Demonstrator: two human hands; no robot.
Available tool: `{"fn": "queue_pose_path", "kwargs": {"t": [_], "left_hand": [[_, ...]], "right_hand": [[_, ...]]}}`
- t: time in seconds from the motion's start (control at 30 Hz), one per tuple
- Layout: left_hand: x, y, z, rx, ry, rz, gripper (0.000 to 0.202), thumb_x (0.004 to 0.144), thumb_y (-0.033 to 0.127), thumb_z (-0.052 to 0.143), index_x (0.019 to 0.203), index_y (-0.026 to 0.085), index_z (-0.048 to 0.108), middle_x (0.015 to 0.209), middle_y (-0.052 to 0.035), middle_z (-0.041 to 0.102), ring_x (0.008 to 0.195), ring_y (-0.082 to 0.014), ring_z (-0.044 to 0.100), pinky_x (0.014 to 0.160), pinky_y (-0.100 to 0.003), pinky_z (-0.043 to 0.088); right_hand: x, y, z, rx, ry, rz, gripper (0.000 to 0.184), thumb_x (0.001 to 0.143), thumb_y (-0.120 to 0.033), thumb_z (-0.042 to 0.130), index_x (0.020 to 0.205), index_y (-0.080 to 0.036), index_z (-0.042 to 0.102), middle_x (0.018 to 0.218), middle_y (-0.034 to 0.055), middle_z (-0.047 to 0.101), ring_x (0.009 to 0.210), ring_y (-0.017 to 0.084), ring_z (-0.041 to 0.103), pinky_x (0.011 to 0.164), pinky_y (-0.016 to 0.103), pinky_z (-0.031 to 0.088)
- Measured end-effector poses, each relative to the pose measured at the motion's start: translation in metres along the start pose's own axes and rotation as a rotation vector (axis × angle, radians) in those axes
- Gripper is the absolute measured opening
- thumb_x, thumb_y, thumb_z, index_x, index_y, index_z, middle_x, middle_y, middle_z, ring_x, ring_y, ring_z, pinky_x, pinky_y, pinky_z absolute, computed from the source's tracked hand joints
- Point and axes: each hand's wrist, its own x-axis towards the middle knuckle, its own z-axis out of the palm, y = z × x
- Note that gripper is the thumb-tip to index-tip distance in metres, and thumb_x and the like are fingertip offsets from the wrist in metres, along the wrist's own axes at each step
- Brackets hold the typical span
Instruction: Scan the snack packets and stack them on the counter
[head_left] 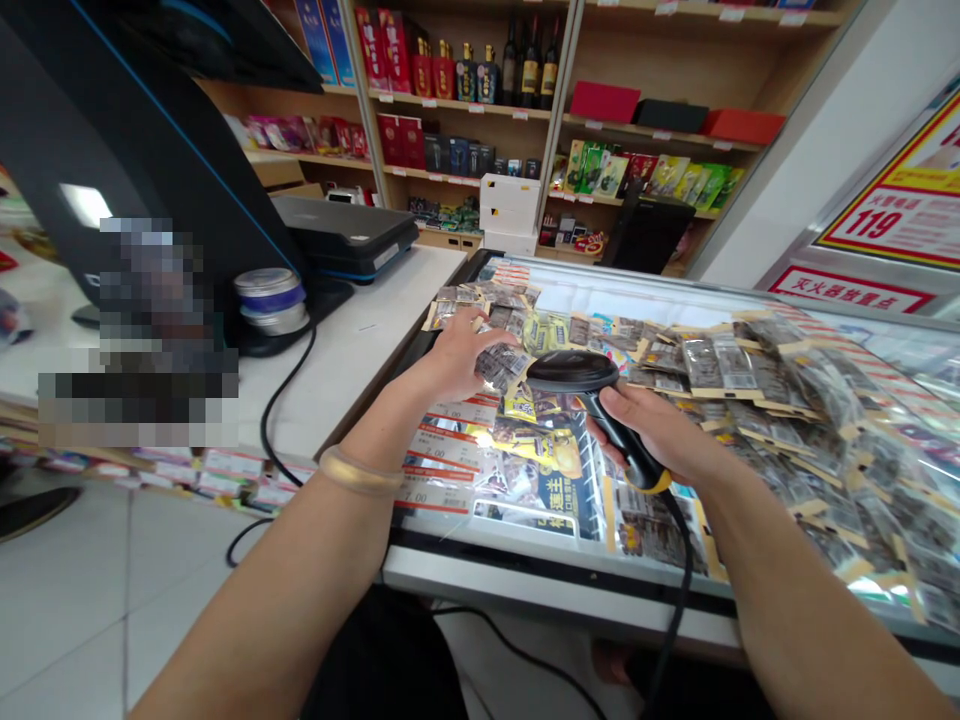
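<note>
My right hand point(654, 425) is wrapped round the handle of a black barcode scanner point(574, 371) with yellow trim. The scanner's head points left, toward a small clear-and-brown snack packet point(501, 364). That packet is in my left hand point(459, 352), its fingers closed on the near edge. Beneath both hands lies a glass display counter point(442, 530). A large heap of similar snack packets point(780, 370) spreads over its right side, and a smaller pile point(480, 293) lies beyond my left hand. A cable point(684, 560) hangs from the scanner's grip.
At the left, a black point-of-sale terminal point(172, 150) stands on a white counter point(405, 290) beside stacked round tins point(271, 300). Price labels point(442, 460) show on the counter glass. Shelves point(465, 105) with bottles and boxes line the back. Another cable point(268, 420) runs down the counter's front.
</note>
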Motion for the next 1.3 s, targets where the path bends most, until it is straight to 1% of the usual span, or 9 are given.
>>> {"fn": "queue_pose_path", "kwargs": {"t": [0.4,0.6,0.73,0.83,0.9,1.0,1.07,1.13,1.3], "left_hand": [[-0.002,0.002,-0.001,-0.034,-0.028,0.003,0.071,0.067,-0.003,0.064,0.131,0.029,0.067,0.144,-0.0103,0.040,0.146,-0.0341,0.038,0.123,-0.047,0.033],[0.003,0.010,0.004,-0.203,-0.013,-0.033,0.075,0.064,0.001,0.062,0.135,0.025,0.064,0.136,-0.0110,0.042,0.138,-0.0320,0.047,0.119,-0.046,0.041],[0.013,0.039,0.009,-0.339,-0.039,0.062,0.077,0.065,0.004,0.061,0.140,0.023,0.059,0.136,-0.0128,0.044,0.134,-0.0298,0.050,0.113,-0.046,0.048],[0.017,0.076,0.022,-0.388,-0.081,0.171,0.076,0.069,0.006,0.061,0.142,0.023,0.056,0.139,-0.0139,0.048,0.139,-0.0307,0.045,0.118,-0.050,0.042],[0.014,0.103,0.036,-0.387,-0.122,0.176,0.078,0.072,0.008,0.062,0.147,0.026,0.052,0.149,-0.0153,0.045,0.149,-0.0329,0.035,0.121,-0.053,0.037],[-0.002,0.141,0.061,-0.285,-0.203,0.054,0.087,0.079,0.028,0.074,0.159,0.030,0.038,0.170,-0.0173,0.016,0.160,-0.0435,0.007,0.123,-0.064,0.025],[-0.015,0.159,0.075,-0.180,-0.288,0.041,0.114,0.069,0.053,0.085,0.164,0.034,0.025,0.174,-0.0175,0.000,0.158,-0.0505,-0.005,0.121,-0.073,0.016],[-0.022,0.171,0.085,-0.076,-0.341,0.047,0.126,0.062,0.068,0.085,0.165,0.036,0.021,0.175,-0.0171,-0.007,0.156,-0.0524,-0.009,0.119,-0.076,0.010],[-0.008,0.179,0.097,0.037,-0.325,-0.022,0.112,0.076,0.076,0.069,0.166,0.027,0.021,0.173,-0.0225,-0.008,0.157,-0.0495,-0.005,0.124,-0.068,0.010]], "right_hand": [[0.002,0.002,0.000,0.006,-0.005,0.033,0.070,0.068,-0.082,0.073,0.090,-0.018,0.054,0.064,-0.0027,0.056,0.043,0.009,0.047,0.042,0.024,0.036],[-0.002,-0.009,-0.009,0.152,0.095,-0.074,0.069,0.066,-0.081,0.075,0.086,-0.019,0.054,0.064,-0.0019,0.057,0.045,0.008,0.048,0.040,0.021,0.037],[-0.023,-0.019,-0.027,0.297,0.283,-0.171,0.066,0.063,-0.075,0.082,0.091,-0.019,0.058,0.064,-0.0038,0.057,0.044,0.008,0.048,0.040,0.021,0.041],[-0.045,-0.019,-0.040,0.353,0.413,-0.208,0.069,0.059,-0.074,0.084,0.095,-0.019,0.061,0.062,-0.0048,0.057,0.043,0.007,0.046,0.039,0.020,0.040],[-0.057,-0.015,-0.045,0.370,0.453,-0.221,0.071,0.056,-0.076,0.085,0.093,-0.020,0.061,0.062,-0.0046,0.057,0.043,0.007,0.047,0.038,0.019,0.039],[-0.070,-0.004,-0.050,0.398,0.473,-0.225,0.070,0.055,-0.076,0.085,0.089,-0.020,0.060,0.063,-0.0040,0.058,0.044,0.008,0.048,0.038,0.020,0.038],[-0.076,0.004,-0.052,0.415,0.463,-0.217,0.067,0.058,-0.073,0.085,0.088,-0.020,0.059,0.063,-0.0039,0.058,0.044,0.008,0.048,0.039,0.020,0.039],[-0.079,0.011,-0.054,0.424,0.431,-0.207,0.062,0.062,-0.069,0.085,0.090,-0.020,0.059,0.064,-0.0039,0.058,0.045,0.009,0.049,0.040,0.021,0.040],[-0.079,0.019,-0.055,0.431,0.402,-0.180,0.062,0.065,-0.069,0.083,0.095,-0.020,0.060,0.064,-0.0036,0.059,0.046,0.009,0.050,0.040,0.022,0.041]]}}
